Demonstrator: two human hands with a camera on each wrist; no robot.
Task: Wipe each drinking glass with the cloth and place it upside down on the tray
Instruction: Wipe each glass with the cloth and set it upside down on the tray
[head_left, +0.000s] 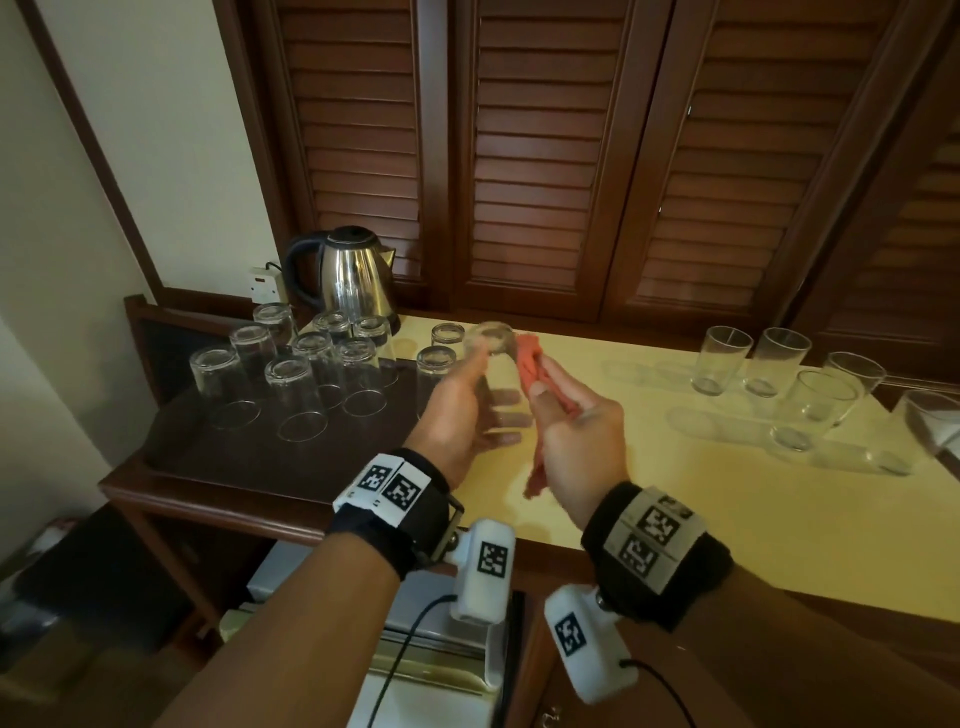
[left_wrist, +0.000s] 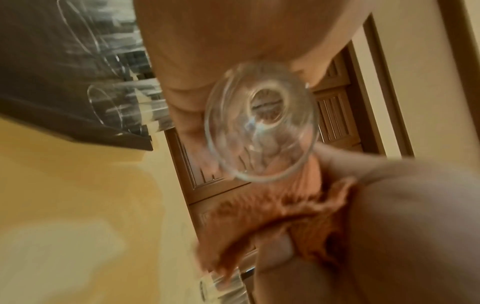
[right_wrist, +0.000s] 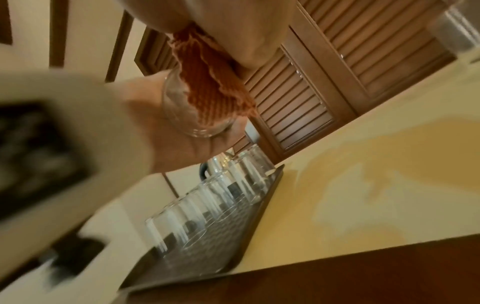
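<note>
Nearest the person, both wrists carry black straps with white camera units. Just beyond them the right hand (head_left: 576, 431) is curled round a bunched orange-red cloth (head_left: 535, 364), thumb pressing it against the fingers, one end hanging down past the palm. Beside it the left hand (head_left: 457, 410) grips a clear drinking glass (head_left: 493, 338) by its wall, held on its side above the yellow countertop (head_left: 649, 493), with its thick base pointing away; the cloth touches the side of the glass near that base.

The glass looks rigid, smooth and breakable, probably slippery under bare fingers, so a wrap round the wall near the mouth seems the safest hold while the soft, limp cloth rubs the rest. It appears light enough for one hand.

Farther left, the dark tray (head_left: 171, 441) bears several glasses upside down, two more inverted ones (head_left: 436, 364) standing at its right edge. Well apart to the right, upright unwiped glasses (head_left: 722, 358) wait on the countertop. At the back stands a steel kettle (head_left: 353, 275) before louvred wooden doors (head_left: 545, 156).
</note>
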